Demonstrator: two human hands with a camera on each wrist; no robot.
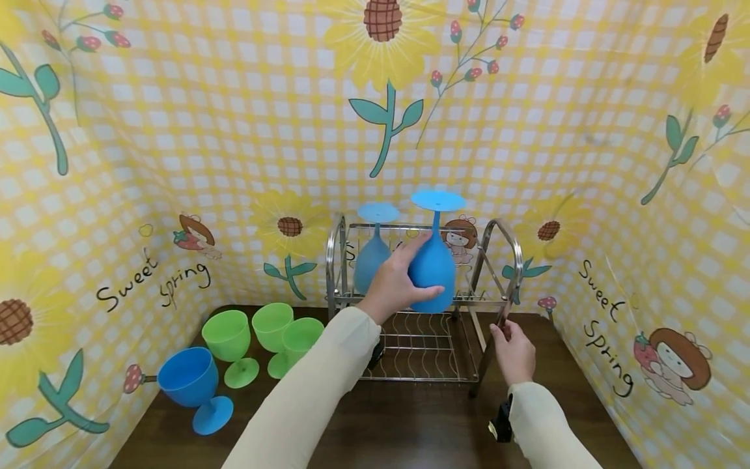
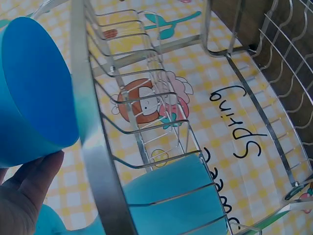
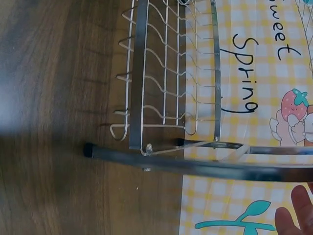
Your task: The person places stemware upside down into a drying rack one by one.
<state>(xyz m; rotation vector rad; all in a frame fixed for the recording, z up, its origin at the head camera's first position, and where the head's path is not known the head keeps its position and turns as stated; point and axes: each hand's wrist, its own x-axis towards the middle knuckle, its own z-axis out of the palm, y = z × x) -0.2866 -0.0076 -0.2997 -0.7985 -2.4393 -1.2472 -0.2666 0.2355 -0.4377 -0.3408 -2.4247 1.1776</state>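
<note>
My left hand [image 1: 401, 280] grips a blue plastic goblet [image 1: 436, 267] by its bowl, upside down with the foot on top. The goblet is at the upper tier of a metal dish rack [image 1: 418, 378]; in the left wrist view its open rim [image 2: 41, 93] appears beside the rack's front bar. To its left, another blue goblet [image 1: 370, 254] stands inverted in the upper tier, partly behind my left hand. My right hand [image 1: 515, 352] holds the rack's right front post, thumb and fingertips against it; the right wrist view catches only some fingers [image 3: 301, 205] near the post.
On the table's left side stand several upright goblets: green ones [image 1: 226, 335] and a blue one [image 1: 189, 378] nearer me. The rack's lower tier [image 1: 418, 342] is wavy wire. Checked yellow cloth [image 1: 281, 143] walls the table [image 1: 410, 430] at back and sides.
</note>
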